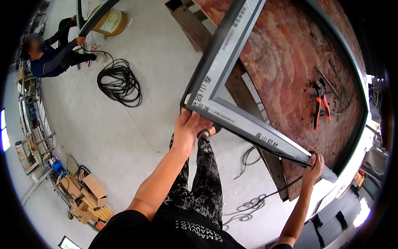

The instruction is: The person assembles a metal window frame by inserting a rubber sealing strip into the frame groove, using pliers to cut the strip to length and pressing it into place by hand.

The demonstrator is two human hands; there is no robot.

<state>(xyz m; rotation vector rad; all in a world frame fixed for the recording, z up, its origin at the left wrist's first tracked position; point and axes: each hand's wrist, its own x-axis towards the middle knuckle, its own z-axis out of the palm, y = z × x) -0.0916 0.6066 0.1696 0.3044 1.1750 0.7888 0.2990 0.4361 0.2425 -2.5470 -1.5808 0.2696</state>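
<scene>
A grey metal window frame (224,74) with black edging rests on the table, one corner jutting out past its edge. My left hand (187,129) grips that corner from below, thumb against the frame's side. Further right, my right hand (314,168) is closed around the frame's near edge, fingers over the top. A thin black rubber strip (265,146) runs along this near side between my hands and reaches the right one. The fingertips under the frame are hidden. Orange-handled pliers (319,103) lie on the table inside the frame.
The reddish worn tabletop (273,62) sits on timber. Loose black strip (248,207) trails on the floor by my legs; a larger black coil (119,83) lies left. A crouching co-worker (54,50) holds another frame beside a yellow bucket (111,21). Cardboard boxes (93,189) stand lower left.
</scene>
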